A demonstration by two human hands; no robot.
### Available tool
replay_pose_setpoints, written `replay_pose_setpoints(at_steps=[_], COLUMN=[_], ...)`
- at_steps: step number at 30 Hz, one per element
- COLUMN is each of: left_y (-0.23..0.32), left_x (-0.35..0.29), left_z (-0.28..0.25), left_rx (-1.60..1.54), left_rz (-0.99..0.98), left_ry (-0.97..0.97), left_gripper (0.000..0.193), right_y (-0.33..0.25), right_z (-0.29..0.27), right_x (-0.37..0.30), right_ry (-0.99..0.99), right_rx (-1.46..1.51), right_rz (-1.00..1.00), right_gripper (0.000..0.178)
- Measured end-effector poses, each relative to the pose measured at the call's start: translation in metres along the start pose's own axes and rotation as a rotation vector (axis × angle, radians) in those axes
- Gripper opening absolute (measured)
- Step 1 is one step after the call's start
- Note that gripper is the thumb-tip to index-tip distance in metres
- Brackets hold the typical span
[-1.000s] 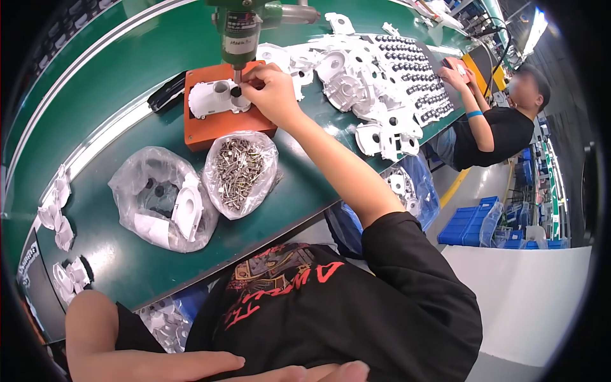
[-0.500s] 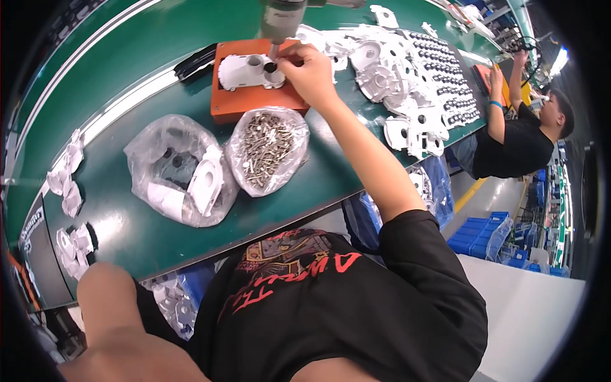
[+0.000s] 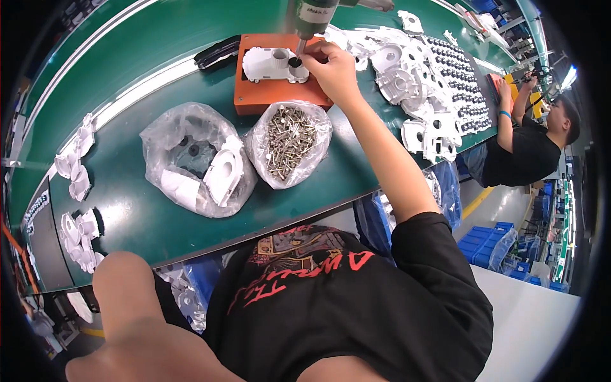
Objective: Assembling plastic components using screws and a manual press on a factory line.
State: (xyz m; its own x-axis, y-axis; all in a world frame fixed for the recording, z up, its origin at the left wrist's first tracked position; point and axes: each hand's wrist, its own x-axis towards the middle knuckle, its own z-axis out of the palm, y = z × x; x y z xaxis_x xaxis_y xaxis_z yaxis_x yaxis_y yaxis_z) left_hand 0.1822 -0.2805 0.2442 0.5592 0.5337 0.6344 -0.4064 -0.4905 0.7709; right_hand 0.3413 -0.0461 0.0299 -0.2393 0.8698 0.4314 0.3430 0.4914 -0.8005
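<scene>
My right hand (image 3: 331,69) is at the orange fixture block (image 3: 264,100), thumb and forefinger pinched together beside the driver bit (image 3: 301,47). Whatever is between those fingertips is too small to make out. Below the bit, a round black piece (image 3: 295,62) sits at the right end of a white plastic housing (image 3: 258,62) lying on the block. A power screwdriver (image 3: 314,15) hangs above it, bit down. My left arm (image 3: 127,299) is bent, with its elbow by the table's front edge; the left hand is out of sight.
Before the block lie a bag of screws (image 3: 289,143) and a clear bag with white parts (image 3: 226,175). White housings (image 3: 398,83) and rows of black pieces (image 3: 455,79) cover the right side. More white parts (image 3: 79,235) lie left. A co-worker (image 3: 525,149) works farther right.
The whole view has shifted, so the bench things appear farther right. My right hand stays pinched beside the bit at the housing. The co-worker's raised hand has come down.
</scene>
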Motion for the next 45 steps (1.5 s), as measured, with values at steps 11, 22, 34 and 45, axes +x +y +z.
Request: replay_pose_setpoints(at_steps=[11,22,34,45], left_y=[0.021,-0.004,-0.181,-0.227], left_x=[-0.054,-0.105,-0.064,-0.071], left_z=[-0.017,-0.034,-0.127,-0.121], left_rx=[-0.099,1.021,1.259,1.490], left_rz=[-0.064,-0.834,-0.425,-0.414], left_ry=[-0.162,-0.218,0.187,0.125], left_gripper=[0.010,0.006,0.036,0.033], right_y=[0.005,0.004,-0.001,-0.004], right_z=[-0.001,0.000,-0.005,-0.033], right_x=[0.000,0.001,-0.007,-0.011], right_ry=[-0.004,-0.023,-0.133,-0.307], right_rx=[-0.062,-0.019,-0.070,-0.286], right_rz=[-0.041,-0.049,-0.224,-0.340], right_gripper=[0.020,0.020,0.017,0.027])
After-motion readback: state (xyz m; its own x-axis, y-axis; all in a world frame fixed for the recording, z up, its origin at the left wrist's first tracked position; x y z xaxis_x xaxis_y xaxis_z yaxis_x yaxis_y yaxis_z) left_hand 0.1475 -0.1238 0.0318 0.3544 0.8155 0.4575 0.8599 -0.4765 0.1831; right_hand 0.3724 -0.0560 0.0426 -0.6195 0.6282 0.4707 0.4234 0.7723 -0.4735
